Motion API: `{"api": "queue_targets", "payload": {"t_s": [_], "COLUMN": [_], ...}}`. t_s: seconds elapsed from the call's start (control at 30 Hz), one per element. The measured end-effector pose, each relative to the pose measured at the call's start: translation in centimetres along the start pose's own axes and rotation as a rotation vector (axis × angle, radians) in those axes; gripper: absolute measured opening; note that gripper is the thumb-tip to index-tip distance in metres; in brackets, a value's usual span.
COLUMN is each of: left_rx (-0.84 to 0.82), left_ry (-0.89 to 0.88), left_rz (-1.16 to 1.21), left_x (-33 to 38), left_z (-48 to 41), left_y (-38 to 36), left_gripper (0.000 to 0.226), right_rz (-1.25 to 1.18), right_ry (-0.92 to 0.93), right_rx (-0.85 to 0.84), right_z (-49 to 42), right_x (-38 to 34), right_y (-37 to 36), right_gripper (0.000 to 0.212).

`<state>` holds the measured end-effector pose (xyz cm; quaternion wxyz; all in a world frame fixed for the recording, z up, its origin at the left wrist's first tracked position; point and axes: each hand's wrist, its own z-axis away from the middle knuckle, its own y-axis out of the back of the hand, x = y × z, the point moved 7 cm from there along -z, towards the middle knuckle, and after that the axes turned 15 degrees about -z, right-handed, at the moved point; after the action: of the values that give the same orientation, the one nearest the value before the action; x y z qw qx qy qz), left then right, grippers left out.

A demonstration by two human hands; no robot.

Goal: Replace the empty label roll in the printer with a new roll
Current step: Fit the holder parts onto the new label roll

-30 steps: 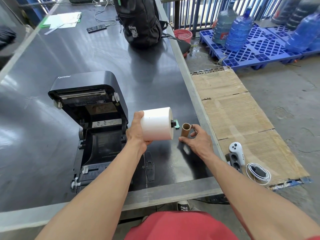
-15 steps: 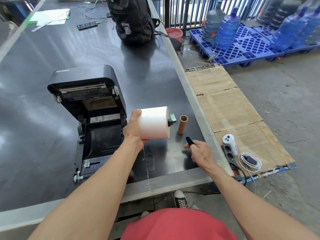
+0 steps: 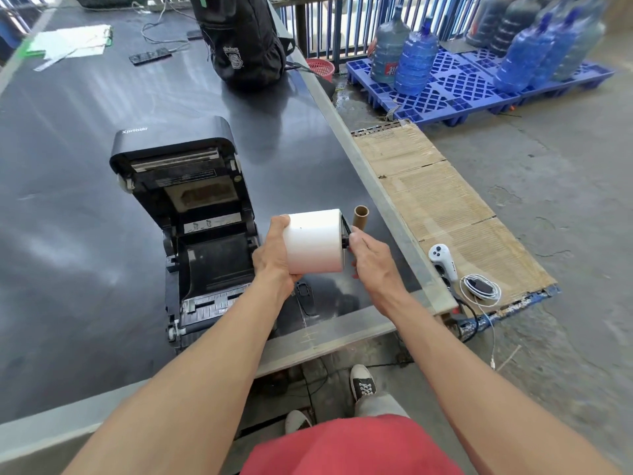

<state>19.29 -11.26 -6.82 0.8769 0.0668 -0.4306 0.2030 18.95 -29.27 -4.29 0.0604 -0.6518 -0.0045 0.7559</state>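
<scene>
A black label printer sits on the dark table with its lid tilted up and its roll bay bare. I hold a new white label roll level above the table, just right of the printer. My left hand grips the roll's left end. My right hand pinches a small black holder piece against the roll's right end. The empty brown cardboard core stands upright on the table behind the roll.
A black backpack stands at the far side of the table, with papers and a remote to its left. The table's metal edge runs close on the right. Cardboard, a white controller and a power strip lie on the floor.
My right hand left the cardboard core, picked a small black piece off the table near the front edge, and brought it up to the roll's right end. The roll stayed in my left hand.
</scene>
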Motion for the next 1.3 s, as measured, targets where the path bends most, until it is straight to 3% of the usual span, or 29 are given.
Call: {"api": "queue_targets", "payload": {"t_s": [0.13,0.47,0.63,0.87,1.03,1.2,1.3], "left_rx": [-0.019,-0.049,-0.005,0.077,0.113,0.150,0.168], "left_ry": [-0.002,-0.046,-0.053,-0.033,0.000,0.044,0.046], "left_rz": [0.006,-0.019,-0.016,-0.022,-0.053,-0.057,-0.021], "left_x": [0.3,2.9,3.4,2.1,-0.4,-2.8,-3.6], "left_z": [0.3,0.8,0.6,0.5,0.4,0.5,0.9], "left_y": [0.2,-0.7,-1.2,-1.8,-2.3,-2.4,-2.9], "left_gripper": [0.029,0.047,0.046,0.044,0.044,0.043,0.042], "right_rz": [-0.171,-0.119,-0.142,-0.194,-0.249,-0.241,-0.365], "right_ry": [-0.086,-0.006,0.019,-0.164,-0.314,-0.410,-0.482], "right_rx": [-0.060,-0.183,-0.160,-0.084,-0.027,-0.016,-0.114], "right_z": [0.3,-2.6,-3.7,-3.8,-2.9,-1.7,-0.9], "right_x": [0.4,-2.4,-3.5,-0.9,2.1,3.8,3.8], "right_y": [0.2,0.6,1.3,2.5,3.8,4.6,3.1], "right_gripper": [0.037,0.042,0.030,0.010,0.007,0.015,0.050]}}
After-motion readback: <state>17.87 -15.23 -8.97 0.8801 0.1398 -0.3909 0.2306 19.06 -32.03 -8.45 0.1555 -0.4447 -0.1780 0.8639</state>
